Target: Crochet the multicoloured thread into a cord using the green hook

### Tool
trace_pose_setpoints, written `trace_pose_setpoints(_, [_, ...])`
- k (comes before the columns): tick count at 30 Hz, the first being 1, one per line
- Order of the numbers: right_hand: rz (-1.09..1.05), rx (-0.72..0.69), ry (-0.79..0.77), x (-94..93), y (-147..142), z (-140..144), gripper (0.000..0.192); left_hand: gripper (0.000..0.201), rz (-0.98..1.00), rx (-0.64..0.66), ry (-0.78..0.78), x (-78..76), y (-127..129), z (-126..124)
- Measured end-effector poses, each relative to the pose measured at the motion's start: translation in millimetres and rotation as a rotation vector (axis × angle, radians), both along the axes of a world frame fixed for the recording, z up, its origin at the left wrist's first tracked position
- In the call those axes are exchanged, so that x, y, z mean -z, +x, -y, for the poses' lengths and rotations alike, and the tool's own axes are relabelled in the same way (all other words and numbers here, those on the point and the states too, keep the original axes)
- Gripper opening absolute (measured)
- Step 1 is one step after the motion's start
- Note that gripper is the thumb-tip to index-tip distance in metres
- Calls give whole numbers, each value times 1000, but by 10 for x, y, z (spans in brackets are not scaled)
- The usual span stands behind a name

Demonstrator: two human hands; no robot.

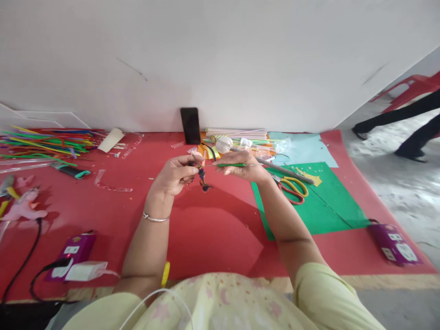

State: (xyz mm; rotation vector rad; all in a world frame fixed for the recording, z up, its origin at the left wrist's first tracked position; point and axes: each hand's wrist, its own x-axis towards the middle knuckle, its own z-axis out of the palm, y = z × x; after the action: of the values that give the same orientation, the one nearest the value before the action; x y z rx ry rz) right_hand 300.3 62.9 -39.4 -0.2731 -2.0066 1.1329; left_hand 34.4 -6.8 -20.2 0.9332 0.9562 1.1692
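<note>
Between the fingers of my left hand (179, 174) is a small dark multicoloured piece of yarn work (202, 176), its twisted end hanging below the fingertips. My right hand (245, 168) closes on a crochet hook (232, 165) with a green handle. The thin tip of the hook points left toward the yarn piece; whether it passes through a loop is too small to tell. Both hands are close together above the red table cover (213, 229). Behind them lie a white wrapped ball (224, 145) and a yellow packet (213, 152).
A black phone (190, 126) leans on the white wall. Scissors (292, 190) lie on a green sheet (330, 197) at right. Bundled pipe cleaners (48, 142), a cutter (70, 170) and a glue gun (25, 206) are at left. Purple power boxes (77, 252) flank both sides. A person's legs (412, 123) show at right.
</note>
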Motion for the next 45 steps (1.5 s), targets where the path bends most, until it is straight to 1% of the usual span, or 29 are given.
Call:
trace_pose_setpoints(4, [3, -16, 68, -6, 8, 2, 40, 37, -12, 32, -3, -11, -23, 8])
trace_pose_setpoints(7, [25, -12, 78, -53, 39, 22, 37, 37, -10, 59, -13, -15, -54, 10])
trace_pose_setpoints(10, [44, 0, 36, -101, 75, 49, 37, 35, -10, 92, -9, -13, -75, 12])
trace_pose_setpoints(12, [41, 6, -33, -91, 71, 67, 38, 33, -29, 96, 9, 1, -63, 14])
trace_pose_setpoints(13, [33, 12, -87, -65, 50, 75, 39, 32, -42, 76, 32, 12, -45, 14])
trace_pose_setpoints(15, [-6, 40, -242, 28, -41, 96, 46, 33, -75, -9, 114, 44, 12, 15])
trace_pose_setpoints(17, [-109, 95, -466, 145, -197, 125, 57, 34, -126, -137, 225, 83, 83, 17])
trace_pose_setpoints(20, [-245, 93, -825, 248, -486, 197, 70, 36, -329, -347, 364, 141, 180, 31])
trace_pose_setpoints(22, [-330, 110, -1027, 222, -651, 272, 68, 37, -501, -490, 453, 170, 233, 46])
trace_pose_setpoints(24, [-398, 129, -1205, 142, -767, 364, 61, 38, -610, -596, 513, 187, 284, 58])
trace_pose_setpoints(25, [-440, 137, -1271, 97, -807, 413, 57, 38, -614, -628, 518, 188, 309, 60])
trace_pose_setpoints(26, [-477, 130, -1319, 59, -838, 460, 54, 37, -571, -648, 504, 185, 330, 58])
trace_pose_setpoints(27, [-509, 119, -1347, 32, -860, 501, 51, 37, -485, -651, 467, 175, 345, 53])
trace_pose_setpoints(29, [-531, 97, -1338, 26, -877, 553, 48, 37, -229, -594, 342, 138, 348, 35])
trace_pose_setpoints(30, [-516, 97, -1303, 47, -871, 558, 49, 37, -91, -531, 260, 111, 334, 25])
trace_pose_setpoints(32, [-444, 120, -1180, 121, -828, 521, 53, 40, 87, -368, 102, 48, 279, 12])
trace_pose_setpoints(34, [-357, 157, -1015, 207, -753, 441, 59, 40, 148, -255, 18, -12, 217, 14])
trace_pose_setpoints(36, [-304, 180, -849, 271, -671, 355, 65, 37, 165, -174, -11, -52, 181, 24])
trace_pose_setpoints(37, [-283, 181, -793, 291, -637, 321, 67, 36, 171, -148, -9, -61, 178, 30])
trace_pose_setpoints(38, [-271, 182, -754, 302, -613, 297, 69, 34, 179, -134, 1, -62, 183, 33])
trace_pose_setpoints(40, [-269, 182, -722, 309, -593, 278, 71, 32, 197, -152, 36, -43, 212, 31])
trace_pose_setpoints(43, [-309, 176, -678, 307, -611, 294, 68, 35, 206, -253, 94, 14, 261, 12])
trace_pose_setpoints(45, [-311, 146, -671, 303, -627, 313, 65, 39, 178, -335, 130, 49, 276, 0])
